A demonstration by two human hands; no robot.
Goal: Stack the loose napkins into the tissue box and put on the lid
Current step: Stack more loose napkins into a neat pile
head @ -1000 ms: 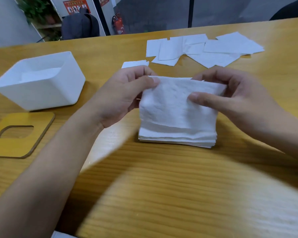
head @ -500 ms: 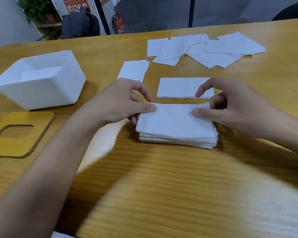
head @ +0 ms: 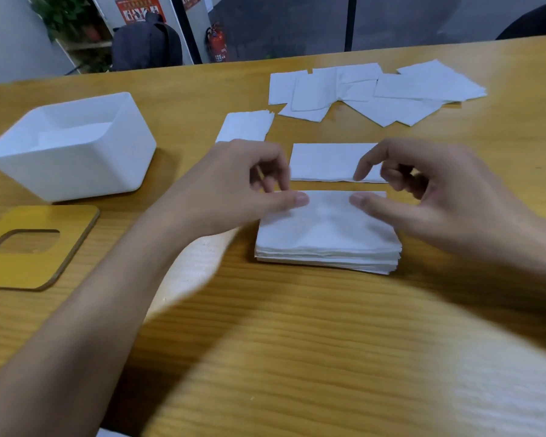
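A squared stack of white napkins (head: 328,238) lies on the wooden table in front of me. My left hand (head: 234,187) and my right hand (head: 438,197) hover over its far edge, each with the thumb laid flat on the top napkin. The other fingers are loosely bent and lifted off the paper. The white tissue box (head: 76,178) stands open at the left with some napkins inside. Its yellow lid (head: 44,272), with a square cut-out, lies flat in front of the box.
Two folded napkins lie just beyond the stack, one behind my right fingers (head: 325,162) and one further left (head: 246,126). Several loose napkins (head: 375,93) are spread at the table's far side. A dark chair (head: 145,42) stands beyond the table edge.
The napkin that both hands held up a second ago now lies flat on top of the stack. My thumbs have slid toward its middle and my fingers have lifted.
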